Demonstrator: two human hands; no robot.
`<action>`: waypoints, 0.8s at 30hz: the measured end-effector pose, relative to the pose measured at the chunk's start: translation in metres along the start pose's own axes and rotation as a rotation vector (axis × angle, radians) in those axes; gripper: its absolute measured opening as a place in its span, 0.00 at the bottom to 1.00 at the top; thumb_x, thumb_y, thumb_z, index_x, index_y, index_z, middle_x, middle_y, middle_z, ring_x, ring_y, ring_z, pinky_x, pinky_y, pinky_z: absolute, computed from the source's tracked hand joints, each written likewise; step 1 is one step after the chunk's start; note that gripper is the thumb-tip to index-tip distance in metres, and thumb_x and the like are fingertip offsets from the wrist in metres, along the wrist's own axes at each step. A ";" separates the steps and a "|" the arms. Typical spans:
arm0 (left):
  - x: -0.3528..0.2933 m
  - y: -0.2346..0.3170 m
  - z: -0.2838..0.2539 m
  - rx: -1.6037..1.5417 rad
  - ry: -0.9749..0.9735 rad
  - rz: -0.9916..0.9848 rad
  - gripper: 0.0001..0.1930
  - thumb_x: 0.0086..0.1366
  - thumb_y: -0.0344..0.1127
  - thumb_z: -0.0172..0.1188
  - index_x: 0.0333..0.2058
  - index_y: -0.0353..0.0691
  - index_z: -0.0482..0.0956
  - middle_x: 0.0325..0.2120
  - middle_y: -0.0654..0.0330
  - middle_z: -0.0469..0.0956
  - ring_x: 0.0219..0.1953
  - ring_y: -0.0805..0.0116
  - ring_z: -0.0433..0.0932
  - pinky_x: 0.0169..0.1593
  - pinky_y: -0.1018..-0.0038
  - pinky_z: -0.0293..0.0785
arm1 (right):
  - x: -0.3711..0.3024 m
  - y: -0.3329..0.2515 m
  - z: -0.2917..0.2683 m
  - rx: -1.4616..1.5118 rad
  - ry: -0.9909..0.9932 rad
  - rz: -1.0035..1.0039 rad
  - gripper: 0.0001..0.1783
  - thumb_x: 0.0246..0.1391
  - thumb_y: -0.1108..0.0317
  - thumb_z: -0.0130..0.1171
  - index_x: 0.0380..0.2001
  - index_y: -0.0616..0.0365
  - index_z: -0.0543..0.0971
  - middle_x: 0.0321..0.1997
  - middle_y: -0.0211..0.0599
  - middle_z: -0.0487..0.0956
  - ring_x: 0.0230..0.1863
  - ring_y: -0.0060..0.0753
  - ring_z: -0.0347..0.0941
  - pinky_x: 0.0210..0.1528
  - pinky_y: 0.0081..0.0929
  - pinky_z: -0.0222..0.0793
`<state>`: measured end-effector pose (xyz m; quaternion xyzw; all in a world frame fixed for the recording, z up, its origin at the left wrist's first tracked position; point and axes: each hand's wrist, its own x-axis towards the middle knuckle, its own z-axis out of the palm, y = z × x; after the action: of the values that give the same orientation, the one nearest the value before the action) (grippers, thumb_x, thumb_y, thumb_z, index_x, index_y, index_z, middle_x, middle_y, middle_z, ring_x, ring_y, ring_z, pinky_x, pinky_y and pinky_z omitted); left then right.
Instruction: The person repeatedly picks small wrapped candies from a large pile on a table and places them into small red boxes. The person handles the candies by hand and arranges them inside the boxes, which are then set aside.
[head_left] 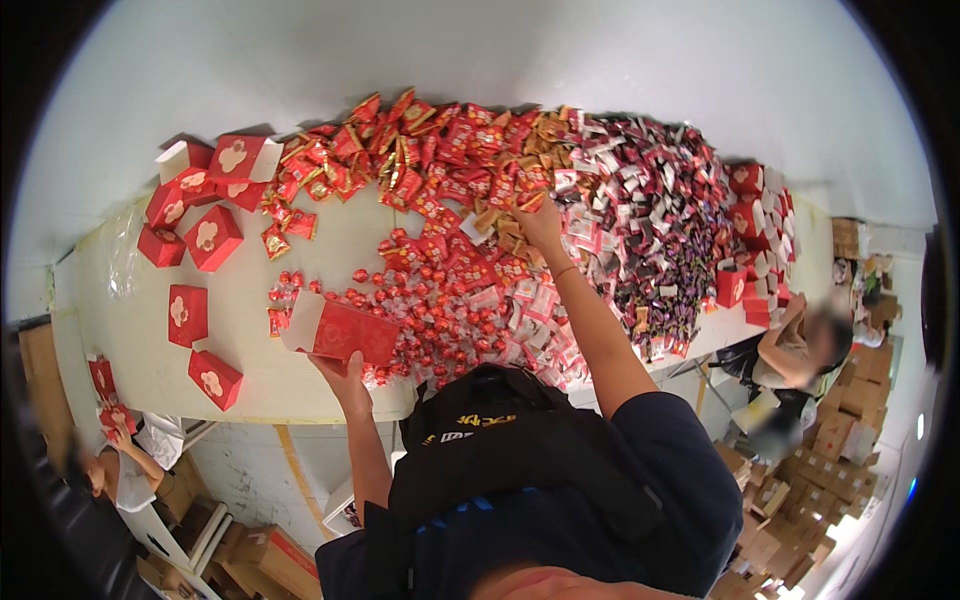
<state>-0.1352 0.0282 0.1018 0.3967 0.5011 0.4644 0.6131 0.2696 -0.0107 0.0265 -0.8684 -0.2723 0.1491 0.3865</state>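
My left hand (343, 378) grips a red cardboard box (357, 333) from below, over the near edge of the table. The box's pale flap (302, 322) stands open on its left side. My right hand (540, 222) reaches to the middle of the pile, fingers pinched on a small red-and-gold wrapped packet (532, 201). Around it lie gold-brown packets (507, 232) and red packets (455, 140). Red balls in clear wrappers (430, 320) are heaped beside the held box. White-and-pink packets (540, 300) lie under my right forearm.
Red boxes (213, 238) stand on the left of the table (130, 325); more red boxes (750, 220) are at the right end. Dark purple packets (670, 240) cover the right side. A person (795, 345) sits at the right, another (125, 465) works at the far left. Cartons (840, 475) fill the right floor.
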 end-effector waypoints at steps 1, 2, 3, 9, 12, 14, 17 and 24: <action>-0.004 -0.001 0.004 0.005 -0.004 0.013 0.44 0.52 0.20 0.53 0.66 0.42 0.42 0.62 0.54 0.54 0.63 0.60 0.55 0.66 0.65 0.48 | -0.002 -0.007 -0.014 0.204 0.037 0.005 0.22 0.37 0.57 0.68 0.34 0.59 0.76 0.31 0.40 0.80 0.33 0.38 0.77 0.37 0.34 0.71; -0.010 -0.002 0.008 0.017 0.001 -0.003 0.45 0.51 0.20 0.53 0.66 0.42 0.42 0.62 0.54 0.54 0.63 0.60 0.55 0.66 0.65 0.49 | -0.011 -0.012 -0.037 0.187 0.031 0.078 0.21 0.36 0.57 0.69 0.30 0.59 0.76 0.28 0.37 0.80 0.29 0.31 0.75 0.35 0.30 0.70; -0.018 -0.003 0.014 0.030 -0.006 -0.023 0.45 0.51 0.20 0.53 0.66 0.42 0.41 0.62 0.55 0.54 0.63 0.60 0.55 0.66 0.65 0.49 | -0.020 0.006 -0.053 0.186 0.014 0.109 0.21 0.36 0.57 0.70 0.30 0.59 0.75 0.27 0.35 0.79 0.28 0.29 0.74 0.34 0.30 0.70; -0.057 -0.020 0.033 -0.054 -0.242 -0.073 0.50 0.48 0.29 0.62 0.66 0.42 0.41 0.61 0.56 0.56 0.63 0.60 0.56 0.64 0.64 0.52 | -0.107 0.108 -0.082 -0.208 -0.516 0.152 0.21 0.32 0.56 0.72 0.25 0.57 0.77 0.29 0.40 0.79 0.33 0.38 0.76 0.38 0.35 0.71; -0.076 -0.013 0.047 -0.025 -0.376 -0.115 0.56 0.42 0.38 0.72 0.65 0.39 0.42 0.60 0.54 0.57 0.62 0.58 0.58 0.63 0.64 0.54 | -0.149 0.139 -0.054 -0.419 -0.332 -0.331 0.19 0.35 0.61 0.68 0.32 0.59 0.78 0.49 0.46 0.74 0.45 0.47 0.74 0.47 0.36 0.71; -0.084 -0.018 0.040 -0.006 -0.451 -0.156 0.53 0.44 0.39 0.71 0.64 0.39 0.46 0.58 0.55 0.61 0.60 0.60 0.60 0.63 0.65 0.55 | -0.155 0.128 -0.047 -0.504 -0.197 -0.399 0.16 0.38 0.62 0.64 0.31 0.59 0.79 0.49 0.45 0.73 0.45 0.48 0.73 0.47 0.38 0.71; -0.093 -0.026 0.027 0.013 -0.472 -0.197 0.51 0.44 0.37 0.70 0.64 0.37 0.48 0.57 0.55 0.62 0.60 0.60 0.61 0.62 0.65 0.57 | -0.152 0.109 -0.052 -0.318 -0.190 -0.328 0.14 0.40 0.62 0.62 0.32 0.57 0.79 0.45 0.43 0.74 0.44 0.49 0.72 0.46 0.39 0.70; -0.102 -0.009 0.033 -0.127 -0.860 -0.452 0.54 0.39 0.30 0.71 0.65 0.41 0.48 0.62 0.56 0.56 0.63 0.64 0.58 0.64 0.67 0.54 | -0.180 -0.046 -0.179 0.698 -0.470 -0.291 0.18 0.44 0.73 0.68 0.39 0.57 0.73 0.40 0.33 0.75 0.42 0.21 0.74 0.42 0.20 0.71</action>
<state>-0.1082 -0.0731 0.1246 0.3954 0.2468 0.1435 0.8730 0.1921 -0.1968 0.1878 -0.5812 -0.4054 0.3695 0.6011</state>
